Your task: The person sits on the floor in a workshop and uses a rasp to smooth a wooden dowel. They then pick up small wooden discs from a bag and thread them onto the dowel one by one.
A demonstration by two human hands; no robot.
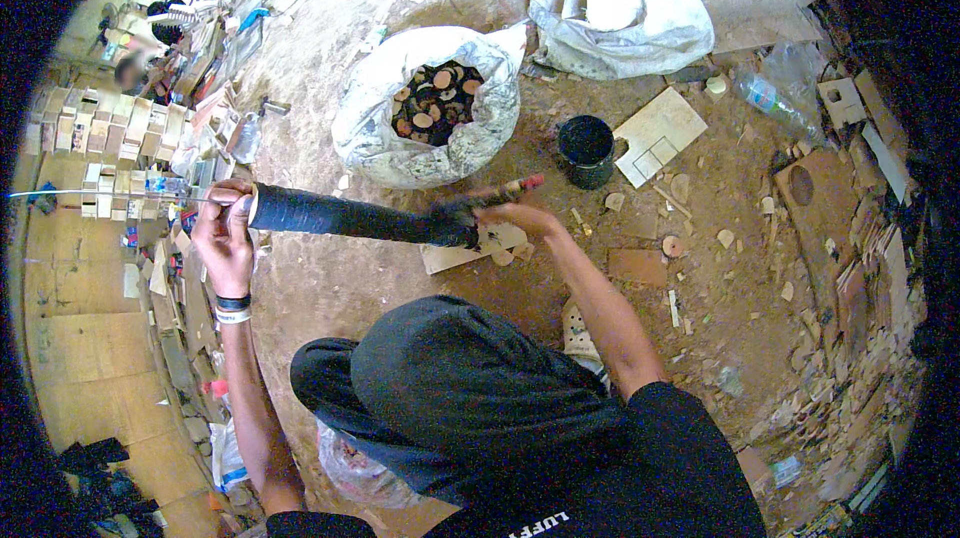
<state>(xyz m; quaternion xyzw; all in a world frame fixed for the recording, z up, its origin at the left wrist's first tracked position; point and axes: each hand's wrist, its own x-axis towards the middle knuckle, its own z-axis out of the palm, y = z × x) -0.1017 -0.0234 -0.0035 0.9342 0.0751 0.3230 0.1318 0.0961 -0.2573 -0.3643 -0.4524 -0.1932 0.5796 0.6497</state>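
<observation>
My left hand [226, 223] is closed around the left end of a long black cylinder [350, 216], next to its pale round end face. The cylinder is held up nearly level across the front of me. It looks like a stack of discs coated black along the side. A thin rod [120, 193] sticks out leftward beyond my left hand. My right hand [520, 218] grips a dark brush with a red handle tip [530, 182]. The brush's head lies against the cylinder's right end, slightly blurred.
A white sack [362, 133] ahead holds many black-edged round discs. Right of it stand a black bucket [587, 150] with dark contents and a pale board [672, 133]. Another white sack [640, 13] is at the back. Wood scraps [673, 246] litter the dirt floor; stacked boxes [110, 123] line the left.
</observation>
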